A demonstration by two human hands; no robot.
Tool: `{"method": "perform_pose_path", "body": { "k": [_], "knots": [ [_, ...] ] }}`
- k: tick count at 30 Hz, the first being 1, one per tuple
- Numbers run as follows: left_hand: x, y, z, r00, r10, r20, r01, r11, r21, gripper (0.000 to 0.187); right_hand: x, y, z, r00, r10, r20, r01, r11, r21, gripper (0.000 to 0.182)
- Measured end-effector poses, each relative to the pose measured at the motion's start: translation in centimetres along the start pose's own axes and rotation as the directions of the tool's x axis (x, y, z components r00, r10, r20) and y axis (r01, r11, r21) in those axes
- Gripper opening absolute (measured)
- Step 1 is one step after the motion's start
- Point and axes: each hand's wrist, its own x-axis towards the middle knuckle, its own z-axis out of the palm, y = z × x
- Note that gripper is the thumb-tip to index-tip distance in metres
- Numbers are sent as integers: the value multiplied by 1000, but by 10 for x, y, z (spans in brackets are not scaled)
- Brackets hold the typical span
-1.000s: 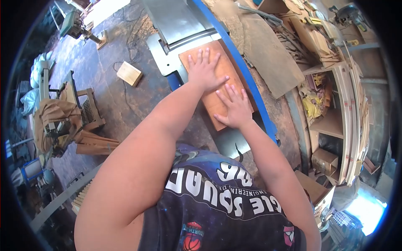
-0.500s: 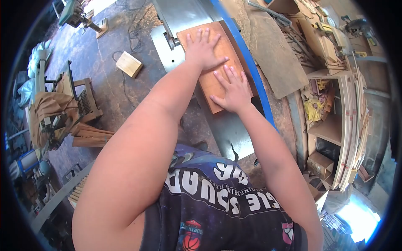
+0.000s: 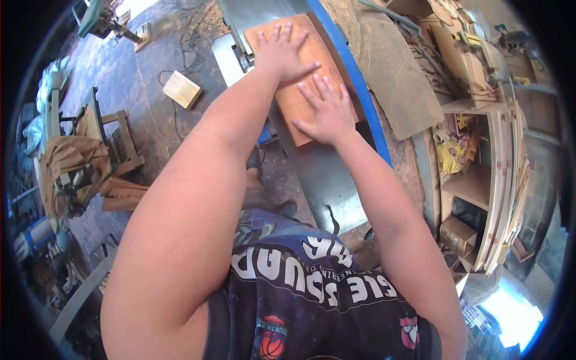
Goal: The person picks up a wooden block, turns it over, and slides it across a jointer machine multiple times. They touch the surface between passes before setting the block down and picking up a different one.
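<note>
A reddish-brown wooden board (image 3: 289,103) lies flat on the long metal bed (image 3: 327,195) of a machine that looks like a jointer. Spread flat on the board's far part is my left hand (image 3: 280,59), fingers apart. My right hand (image 3: 331,114) rests on the nearer part, open too, palm down with its thumb out toward the board's left edge. Neither hand wraps around the board. Along the board's right side runs a fence with a blue top edge (image 3: 363,96). The underside of the board is hidden.
On the floor to the left is a pale wood block (image 3: 182,90) beside a dark cord. A brown cloth (image 3: 75,165) drapes over equipment farther left. To the right are a thin wooden sheet (image 3: 399,81), an open shelf (image 3: 471,180) and stacked offcuts.
Both hands and the board have slid away from me along the metal bed, keeping about the same places on the board. The view has shifted slightly.
</note>
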Motion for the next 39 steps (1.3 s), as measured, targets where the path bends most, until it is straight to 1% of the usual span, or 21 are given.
{"method": "perform_pose_path", "body": {
  "k": [6, 8, 11, 14, 15, 18, 21, 23, 27, 30, 33, 36, 39],
  "knots": [
    [20, -17, -1, 1000, -2, -10, 2, 999, 36, 99, 27, 1, 2, 1000, -3, -10, 3, 1000, -15, 86],
    [28, -24, 1, 1000, -9, -3, 9, 999, 34, 98, 38, 1, 5, 999, -17, -48, 17, 1000, -5, 86],
    [43, -40, 16, 976, 76, -206, -50, 991, 126, 102, 57, 4, 8, 997, -23, -68, 23, 1000, 3, 86],
    [51, -38, -33, 998, 10, 56, -11, 1000, 8, 99, 73, 4, 11, 998, -14, -63, 13, 1000, -11, 86],
    [59, -46, -27, 995, 8, 95, -1, 997, -77, 105, 80, 3, 12, 998, -13, -62, 11, 1000, -20, 86],
    [76, -60, -16, 998, 5, 62, -1, 997, -76, 104, 99, 5, 14, 997, -15, -69, 14, 1000, -22, 86],
    [91, -74, -17, 999, 6, 50, -2, 997, -82, 104, 121, 6, 18, 992, -32, -120, 29, 999, -23, 87],
    [101, -80, -24, 998, -4, 67, 9, 998, -67, 104, 135, 6, 20, 992, -32, -121, 29, 999, -26, 87],
    [114, -93, -34, 996, -17, 84, 23, 996, -81, 103, 159, 4, 14, 998, -9, -59, 7, 1000, -23, 87],
    [129, -105, -36, 998, -12, 66, 19, 994, -104, 102, 178, 4, 12, 999, 5, -34, -6, 1000, -13, 87],
    [141, -117, -36, 998, 8, 58, 0, 991, -137, 102, 194, 5, 13, 1000, -1, -31, 0, 1000, -18, 87],
    [153, -126, -38, 999, 22, 31, -18, 992, -129, 102, 209, 5, 12, 1000, 2, -26, -3, 1000, -29, 86],
    [163, -136, -38, 999, 10, 53, -2, 990, -139, 102, 224, 4, 13, 1000, 2, -24, -3, 999, -34, 86]
  ]
}}
